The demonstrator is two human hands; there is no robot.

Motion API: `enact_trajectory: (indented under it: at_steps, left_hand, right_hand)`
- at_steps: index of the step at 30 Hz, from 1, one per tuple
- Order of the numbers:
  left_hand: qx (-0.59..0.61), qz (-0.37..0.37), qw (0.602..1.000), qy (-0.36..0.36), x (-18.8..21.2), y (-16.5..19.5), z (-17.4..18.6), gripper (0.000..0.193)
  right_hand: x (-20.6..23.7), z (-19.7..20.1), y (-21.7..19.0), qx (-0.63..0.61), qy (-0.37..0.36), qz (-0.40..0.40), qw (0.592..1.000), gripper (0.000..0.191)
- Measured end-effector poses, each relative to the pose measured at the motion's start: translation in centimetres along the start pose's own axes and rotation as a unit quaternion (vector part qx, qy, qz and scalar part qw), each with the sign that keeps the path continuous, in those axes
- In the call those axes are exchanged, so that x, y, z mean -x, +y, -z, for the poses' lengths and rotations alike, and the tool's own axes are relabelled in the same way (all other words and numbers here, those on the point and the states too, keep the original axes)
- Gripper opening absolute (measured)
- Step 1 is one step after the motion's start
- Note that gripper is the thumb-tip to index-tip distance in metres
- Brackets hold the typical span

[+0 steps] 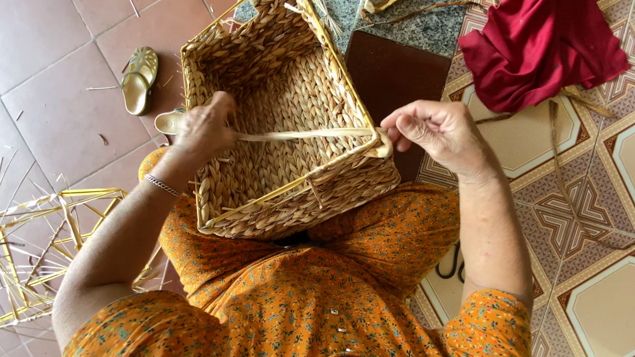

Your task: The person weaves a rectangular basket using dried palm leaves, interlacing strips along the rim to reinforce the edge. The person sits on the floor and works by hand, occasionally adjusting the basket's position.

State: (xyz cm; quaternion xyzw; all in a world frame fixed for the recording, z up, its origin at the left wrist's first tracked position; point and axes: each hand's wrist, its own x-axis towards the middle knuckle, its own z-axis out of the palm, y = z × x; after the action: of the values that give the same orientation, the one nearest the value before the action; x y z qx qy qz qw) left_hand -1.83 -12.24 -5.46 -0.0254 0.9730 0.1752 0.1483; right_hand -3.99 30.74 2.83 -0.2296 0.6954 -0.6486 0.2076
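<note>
A square woven straw basket (264,46) with a yellow frame rests tilted on my lap, its opening facing me. My left hand (206,129) is inside the opening, gripping one end of a pale flat straw strand (307,135). The strand runs taut across the opening to the basket's right rim. There my right hand (433,130) pinches the strand where it loops over the rim corner. A thin bracelet sits on my left wrist.
A yellow wire frame (46,244) with loose straws lies on the red tiles at the left. Two sandals (140,78) lie beyond the basket. A red cloth (542,46) is on the patterned tiles at the upper right. A dark brown mat (397,73) lies behind the basket.
</note>
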Motion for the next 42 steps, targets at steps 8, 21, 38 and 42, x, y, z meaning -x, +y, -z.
enact_trajectory:
  at_steps: [8, 21, 38, 42]
  left_hand:
    - [-0.367, -0.126, 0.919, 0.062, -1.6, 1.6, 0.7, 0.024]
    - [0.363, -0.281, 0.887, -0.055, 1.0, 14.4, -0.7, 0.017]
    - [0.356, -0.301, 0.878, -0.111, 0.7, 11.2, -1.8, 0.017]
    - [0.36, -0.326, 0.871, -0.075, 0.6, 10.0, -1.6, 0.017]
  right_hand:
    - [0.9, -3.3, 1.3, 0.129, 0.058, 0.113, 0.983, 0.029]
    - [1.2, -6.6, 4.1, 0.277, 0.217, 0.206, 0.913, 0.037]
    - [14.0, -0.7, 10.0, 0.198, 0.512, 0.014, 0.836, 0.006]
    - [23.6, -0.6, 14.6, 0.417, 0.405, -0.37, 0.725, 0.018]
